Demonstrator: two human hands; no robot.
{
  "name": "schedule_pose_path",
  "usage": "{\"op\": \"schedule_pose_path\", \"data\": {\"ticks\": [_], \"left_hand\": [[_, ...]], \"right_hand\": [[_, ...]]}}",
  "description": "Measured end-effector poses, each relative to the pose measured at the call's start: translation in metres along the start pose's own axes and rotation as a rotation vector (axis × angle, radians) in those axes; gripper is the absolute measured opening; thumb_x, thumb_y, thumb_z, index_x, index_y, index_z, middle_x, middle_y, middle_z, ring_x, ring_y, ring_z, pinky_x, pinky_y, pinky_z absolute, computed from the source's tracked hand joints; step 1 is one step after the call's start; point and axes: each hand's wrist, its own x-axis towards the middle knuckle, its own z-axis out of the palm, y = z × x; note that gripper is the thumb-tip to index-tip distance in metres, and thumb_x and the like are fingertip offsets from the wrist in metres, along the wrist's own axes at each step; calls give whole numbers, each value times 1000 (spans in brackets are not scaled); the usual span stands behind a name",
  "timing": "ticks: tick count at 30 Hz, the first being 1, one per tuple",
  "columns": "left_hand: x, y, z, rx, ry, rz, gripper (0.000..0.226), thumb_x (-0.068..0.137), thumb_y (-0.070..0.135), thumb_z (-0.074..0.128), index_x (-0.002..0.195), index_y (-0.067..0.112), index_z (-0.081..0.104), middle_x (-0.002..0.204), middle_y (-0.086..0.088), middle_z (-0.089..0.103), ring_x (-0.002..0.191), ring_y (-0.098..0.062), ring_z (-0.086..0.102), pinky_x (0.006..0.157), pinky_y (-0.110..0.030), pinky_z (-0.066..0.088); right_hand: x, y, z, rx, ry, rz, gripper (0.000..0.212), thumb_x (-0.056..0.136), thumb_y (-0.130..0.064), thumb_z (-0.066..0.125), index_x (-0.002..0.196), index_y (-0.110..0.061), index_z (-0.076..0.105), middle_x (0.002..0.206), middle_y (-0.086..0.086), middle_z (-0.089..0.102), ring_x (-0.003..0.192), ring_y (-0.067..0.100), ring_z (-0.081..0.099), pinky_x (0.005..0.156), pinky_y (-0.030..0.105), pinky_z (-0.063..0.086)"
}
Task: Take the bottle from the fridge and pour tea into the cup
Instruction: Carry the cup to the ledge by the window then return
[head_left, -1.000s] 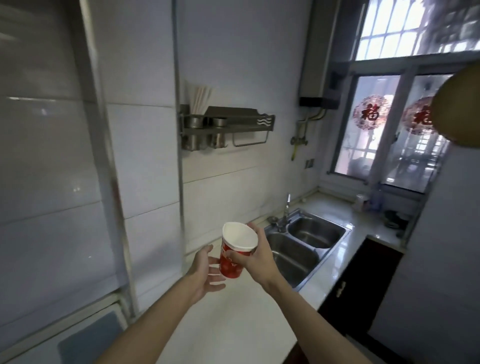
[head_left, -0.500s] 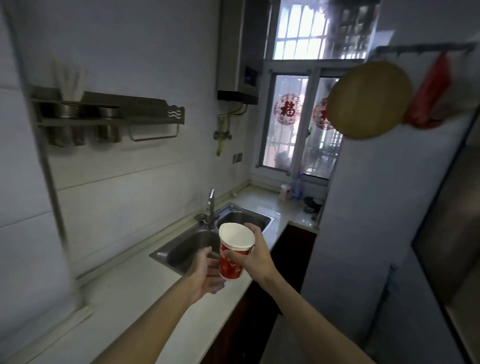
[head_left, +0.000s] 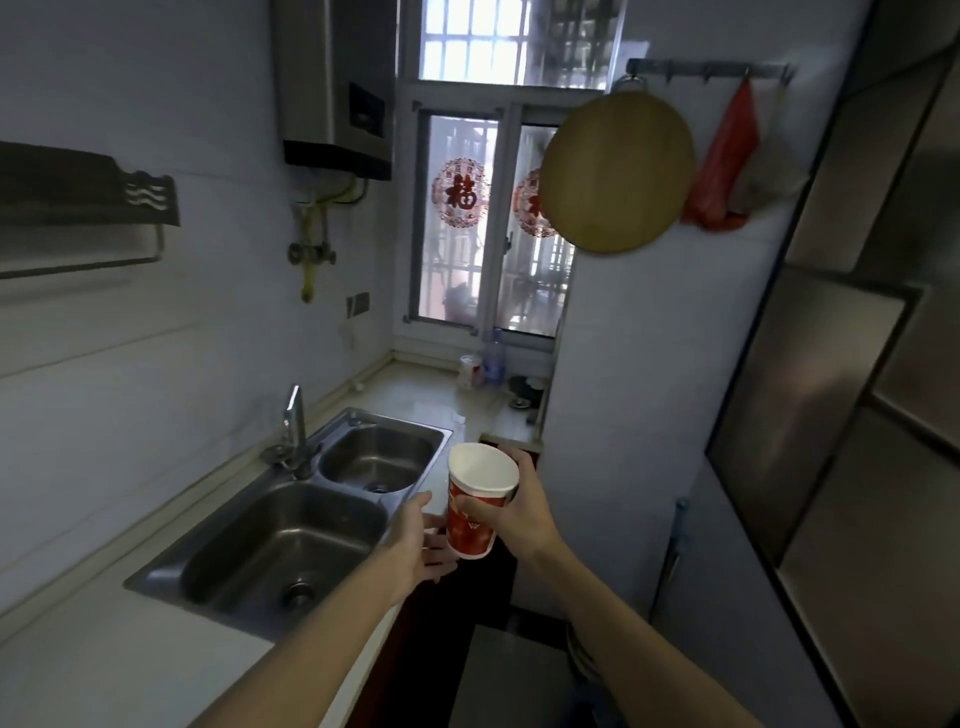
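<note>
A red paper cup (head_left: 472, 519) with a white inside is held upright in the air in front of me, over the counter's front edge. My right hand (head_left: 519, 512) grips it from the right, fingers curled round its side. My left hand (head_left: 422, 540) sits just left of and below the cup, palm open, fingers straight, close to its base. The fridge (head_left: 852, 415), a tall steel-fronted unit, stands at the right with its doors closed. No tea bottle shows.
A double steel sink (head_left: 291, 525) with a tap (head_left: 293, 431) is set in the white counter (head_left: 104, 670) on the left. A small bottle (head_left: 493, 358) and a cup stand by the window. A round wooden board (head_left: 615, 171) hangs on the white wall.
The view has swung right, from the tiled wall and rack toward the window and fridge. Both hands kept their place around the cup; the right hand still holds it.
</note>
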Motion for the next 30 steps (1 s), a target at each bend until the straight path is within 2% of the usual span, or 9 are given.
{"op": "schedule_pose_path", "data": {"ticks": [2, 5, 8, 12, 17, 22, 26, 30], "left_hand": [[25, 12, 9, -5, -30, -13, 56, 96, 47, 41, 117, -3, 58, 101, -24, 64, 89, -34, 62, 75, -41, 53], [57, 31, 21, -18, -75, -29, 54, 98, 44, 39, 116, -4, 56, 99, -25, 61, 87, -35, 60, 81, -43, 50], [90, 52, 27, -2, -121, -54, 56, 97, 45, 40, 116, -5, 55, 104, -26, 62, 92, -37, 60, 77, -42, 50], [133, 73, 36, -6, -142, -64, 54, 97, 44, 39, 111, -5, 56, 101, -25, 62, 89, -36, 59, 77, -41, 50], [173, 85, 53, -5, -152, -85, 50, 97, 44, 39, 100, -3, 58, 95, -23, 61, 84, -35, 59, 73, -40, 51], [221, 100, 77, -15, -145, -105, 51, 97, 44, 38, 103, -2, 58, 100, -23, 62, 89, -36, 60, 80, -42, 50], [260, 116, 106, -51, -124, -108, 54, 97, 45, 39, 107, -4, 58, 101, -24, 62, 89, -37, 60, 84, -43, 49], [295, 136, 136, -74, -97, -101, 52, 98, 45, 38, 98, -3, 58, 100, -23, 62, 88, -36, 60, 86, -44, 48]], "right_hand": [[22, 7, -6, 1, 40, 11, 88, 57, -28, 90, 131, -24, 42, 125, -4, 57, 116, 15, 57, 96, 34, 52], [55, 15, -14, 13, 85, 12, 74, 65, -12, 89, 121, -30, 44, 119, -5, 57, 112, 13, 58, 83, 22, 51], [89, 23, -19, 17, 115, 15, 70, 66, -7, 88, 115, -33, 44, 117, -3, 57, 111, 15, 58, 86, 26, 52], [125, 32, -25, 32, 117, 33, 75, 68, -7, 86, 126, -22, 41, 120, 0, 55, 112, 16, 57, 84, 24, 52], [168, 50, -35, 31, 113, 69, 75, 68, -7, 86, 124, -29, 40, 119, -6, 55, 112, 14, 56, 92, 31, 51], [217, 75, -52, 4, 119, 72, 71, 69, -9, 86, 119, -31, 41, 119, -5, 56, 115, 19, 56, 100, 42, 50], [264, 94, -75, -24, 106, 68, 73, 69, -13, 86, 124, -29, 40, 120, -6, 55, 116, 19, 55, 102, 46, 49], [312, 107, -98, -32, 89, 65, 76, 68, -14, 87, 127, -28, 41, 124, -3, 56, 119, 22, 56, 102, 51, 48]]}}
